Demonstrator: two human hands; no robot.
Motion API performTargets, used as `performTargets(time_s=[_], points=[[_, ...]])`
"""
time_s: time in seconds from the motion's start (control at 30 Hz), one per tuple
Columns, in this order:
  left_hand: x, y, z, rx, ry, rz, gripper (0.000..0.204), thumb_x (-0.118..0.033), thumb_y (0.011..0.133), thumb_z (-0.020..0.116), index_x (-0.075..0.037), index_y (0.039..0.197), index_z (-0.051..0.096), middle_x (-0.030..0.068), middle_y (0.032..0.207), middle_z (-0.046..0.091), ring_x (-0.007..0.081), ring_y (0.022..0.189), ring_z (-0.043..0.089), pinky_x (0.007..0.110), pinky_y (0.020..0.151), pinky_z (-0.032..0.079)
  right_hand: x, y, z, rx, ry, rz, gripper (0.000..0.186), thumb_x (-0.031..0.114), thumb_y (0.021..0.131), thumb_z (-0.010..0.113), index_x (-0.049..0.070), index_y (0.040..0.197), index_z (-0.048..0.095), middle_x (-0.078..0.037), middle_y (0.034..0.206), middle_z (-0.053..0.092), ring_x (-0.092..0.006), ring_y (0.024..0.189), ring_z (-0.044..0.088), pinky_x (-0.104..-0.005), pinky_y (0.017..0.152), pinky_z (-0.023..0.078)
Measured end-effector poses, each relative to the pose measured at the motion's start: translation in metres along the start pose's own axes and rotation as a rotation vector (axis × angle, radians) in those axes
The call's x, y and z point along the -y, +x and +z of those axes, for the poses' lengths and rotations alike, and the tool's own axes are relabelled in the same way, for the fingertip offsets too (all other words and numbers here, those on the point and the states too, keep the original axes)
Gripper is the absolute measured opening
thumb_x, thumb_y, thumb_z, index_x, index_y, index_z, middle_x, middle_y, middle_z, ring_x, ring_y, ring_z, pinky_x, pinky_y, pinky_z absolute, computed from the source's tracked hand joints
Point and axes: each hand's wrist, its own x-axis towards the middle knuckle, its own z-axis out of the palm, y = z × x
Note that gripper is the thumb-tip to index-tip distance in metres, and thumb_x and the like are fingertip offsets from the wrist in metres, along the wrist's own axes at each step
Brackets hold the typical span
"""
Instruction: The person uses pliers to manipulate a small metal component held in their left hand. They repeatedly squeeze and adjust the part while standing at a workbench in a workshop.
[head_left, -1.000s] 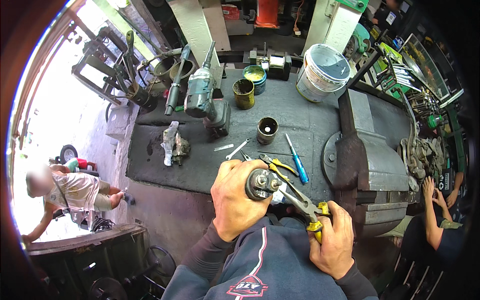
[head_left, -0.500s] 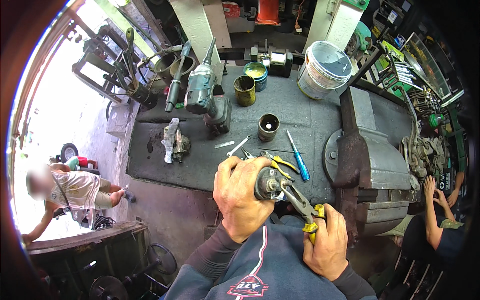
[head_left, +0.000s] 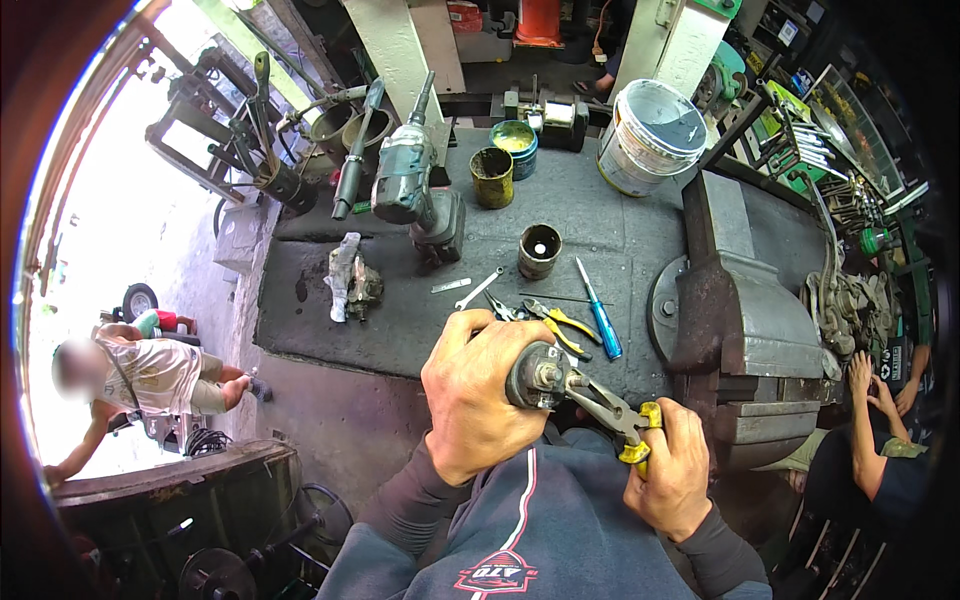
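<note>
My left hand (head_left: 475, 395) grips a dark cylindrical part (head_left: 530, 383), turned so that its metal terminal posts face up. My right hand (head_left: 668, 468) is closed on yellow-handled long-nose pliers (head_left: 610, 412), whose tips touch a post on the part. Just beyond lie yellow-handled cutters (head_left: 570, 323), a combination wrench (head_left: 478, 288), a blue screwdriver (head_left: 606, 325), a thin rod and a small flat metal piece (head_left: 452, 285). An open sooty cup (head_left: 540, 262) stands behind them.
The dark bench (head_left: 300, 300) bears a drill (head_left: 405, 200), cans (head_left: 492, 185), a white bucket (head_left: 645, 155) and a wrapped part (head_left: 355, 280). A large vise (head_left: 740, 320) is on the right. A person (head_left: 150, 380) is at the left; other people's hands (head_left: 865, 385) show at right.
My hands have shifted slightly, the pliers staying against the part's terminals. The part turned a little. A foot has appeared behind the bench at the top.
</note>
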Motion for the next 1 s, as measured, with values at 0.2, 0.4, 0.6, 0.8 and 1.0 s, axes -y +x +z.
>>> performTargets(time_s=[0.2,0.4,0.6,0.8,1.0], points=[[0.003,0.005,-0.012,0.14,-0.093,-0.035,0.043,-0.006,0.057,0.087,-0.012,0.099,0.078,0.0055,0.094,0.076,0.031,0.097,0.069,0.042,0.086,0.057,-0.015,0.007,-0.007,-0.004,-0.015,-0.085,0.044,-0.003,0.056,0.07,-0.005,0.099,0.062,-0.03,0.126,0.061,-0.0491,0.107,0.063,-0.0553,0.092,0.054],[0.009,0.009,-0.023,0.342,-0.189,-0.07,0.042,-0.007,0.058,0.084,-0.012,0.099,0.078,0.0075,0.095,0.077,0.0311,0.095,0.071,0.041,0.087,0.058,-0.029,0.012,-0.013,0.018,-0.018,-0.166,0.043,-0.002,0.052,0.069,-0.004,0.095,0.063,-0.029,0.125,0.061,-0.0487,0.11,0.064,-0.0556,0.092,0.054],[0.023,0.015,-0.028,0.568,-0.273,-0.018,0.041,-0.012,0.061,0.085,-0.011,0.101,0.078,0.0095,0.093,0.076,0.0338,0.092,0.072,0.042,0.083,0.058,-0.045,0.021,-0.016,0.035,-0.061,-0.285,0.038,0.008,0.057,0.073,-0.001,0.093,0.065,-0.022,0.122,0.063,-0.0413,0.106,0.065,-0.0513,0.09,0.053],[0.042,0.029,-0.022,0.909,-0.429,-0.037,0.046,-0.014,0.062,0.087,-0.008,0.107,0.078,0.0124,0.099,0.078,0.0328,0.09,0.076,0.041,0.086,0.06,-0.052,0.028,-0.01,0.035,-0.087,-0.338,0.033,0.008,0.061,0.072,-0.001,0.093,0.065,-0.022,0.123,0.064,-0.0407,0.108,0.065,-0.0502,0.092,0.053],[0.026,0.01,-0.012,0.461,-0.352,-0.227,0.046,-0.006,0.063,0.086,-0.007,0.108,0.078,0.0116,0.099,0.077,0.0291,0.092,0.075,0.04,0.087,0.06,-0.018,0.001,-0.016,0.084,-0.012,-0.004,0.049,0.003,0.066,0.078,-0.003,0.115,0.071,-0.029,0.141,0.056,-0.0486,0.127,0.06,-0.0555,0.108,0.049]])
